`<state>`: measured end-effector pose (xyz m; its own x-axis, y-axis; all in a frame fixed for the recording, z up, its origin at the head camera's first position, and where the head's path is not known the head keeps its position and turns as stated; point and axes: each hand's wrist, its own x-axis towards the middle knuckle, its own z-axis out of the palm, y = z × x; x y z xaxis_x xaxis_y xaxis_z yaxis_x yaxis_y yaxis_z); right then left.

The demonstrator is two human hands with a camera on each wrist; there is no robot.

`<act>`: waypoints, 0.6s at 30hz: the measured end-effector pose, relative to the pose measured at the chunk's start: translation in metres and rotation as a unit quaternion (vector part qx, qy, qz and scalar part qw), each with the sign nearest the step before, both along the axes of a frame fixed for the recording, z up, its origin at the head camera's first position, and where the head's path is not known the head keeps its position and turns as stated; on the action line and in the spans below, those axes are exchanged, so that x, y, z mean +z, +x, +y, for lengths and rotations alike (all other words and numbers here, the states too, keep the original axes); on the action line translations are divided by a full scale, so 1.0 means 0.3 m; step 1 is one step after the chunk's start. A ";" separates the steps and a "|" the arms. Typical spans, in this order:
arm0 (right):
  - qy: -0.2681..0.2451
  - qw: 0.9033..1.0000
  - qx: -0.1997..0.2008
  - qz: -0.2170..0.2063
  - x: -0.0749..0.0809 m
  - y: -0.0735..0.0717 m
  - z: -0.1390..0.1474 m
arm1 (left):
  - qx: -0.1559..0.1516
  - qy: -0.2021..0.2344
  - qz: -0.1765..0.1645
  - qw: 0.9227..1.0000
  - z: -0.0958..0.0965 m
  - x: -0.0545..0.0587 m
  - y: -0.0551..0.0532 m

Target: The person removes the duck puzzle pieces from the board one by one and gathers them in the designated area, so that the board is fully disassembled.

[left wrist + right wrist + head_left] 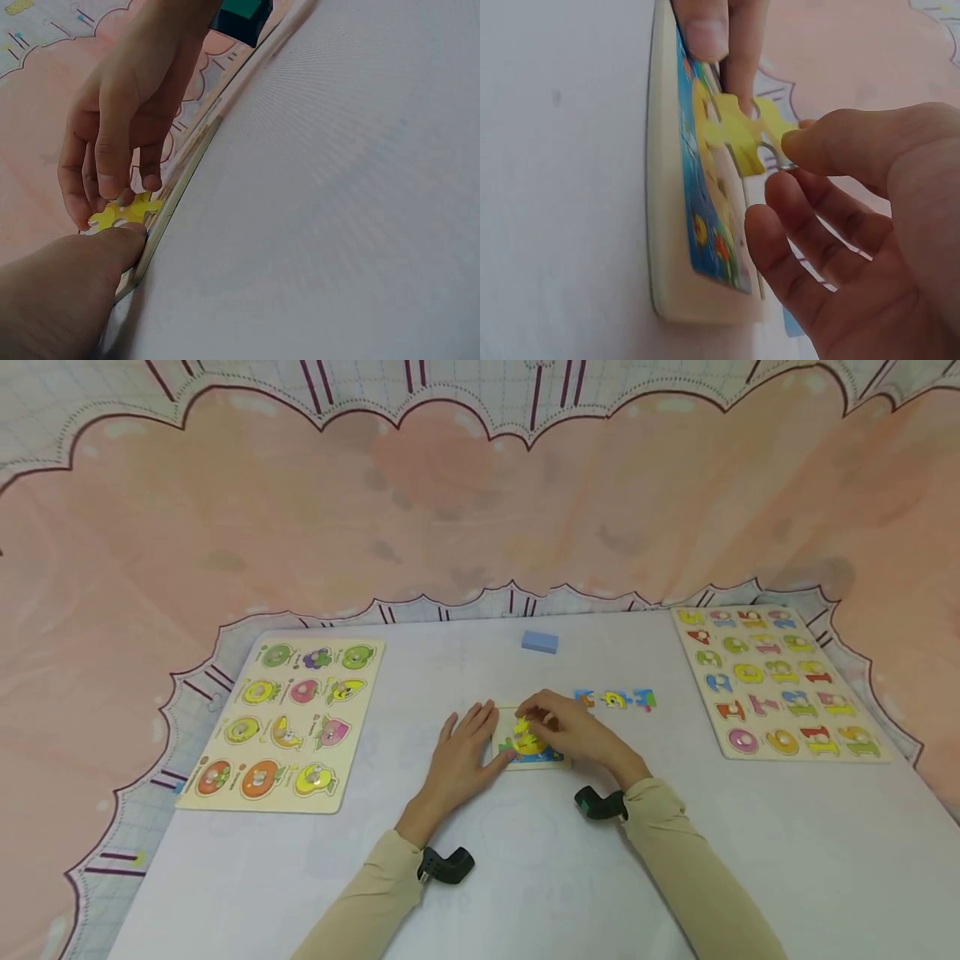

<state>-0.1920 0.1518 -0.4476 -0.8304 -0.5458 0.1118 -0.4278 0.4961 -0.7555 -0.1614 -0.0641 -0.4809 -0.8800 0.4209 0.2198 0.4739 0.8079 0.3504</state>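
Observation:
A small wooden puzzle board (540,767) lies on the table between the hands, its lower part filled with blue and yellow picture pieces. My right hand (579,728) pinches a yellow puzzle piece (739,135) between thumb and fingertips, tilted over the board. In the right wrist view, the piece's lower end overlaps the fitted pieces (705,195). Along the board's left edge rests my left hand (459,768), fingers extended and thumb (124,244) laid over the near left corner. The yellow piece also shows just beyond that thumb in the left wrist view.
Three loose puzzle pieces (615,699) lie in a row right of the board. Behind it sits a blue block (540,642). A fruit puzzle board (300,727) lies at the left, a number puzzle board (780,685) at the right. Patterned cloth borders the white table (525,877).

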 end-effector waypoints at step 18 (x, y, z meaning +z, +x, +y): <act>-0.016 1.000 -0.006 0.003 -0.007 0.006 -0.027 | 0.001 -0.005 0.000 1.000 0.002 -0.001 0.002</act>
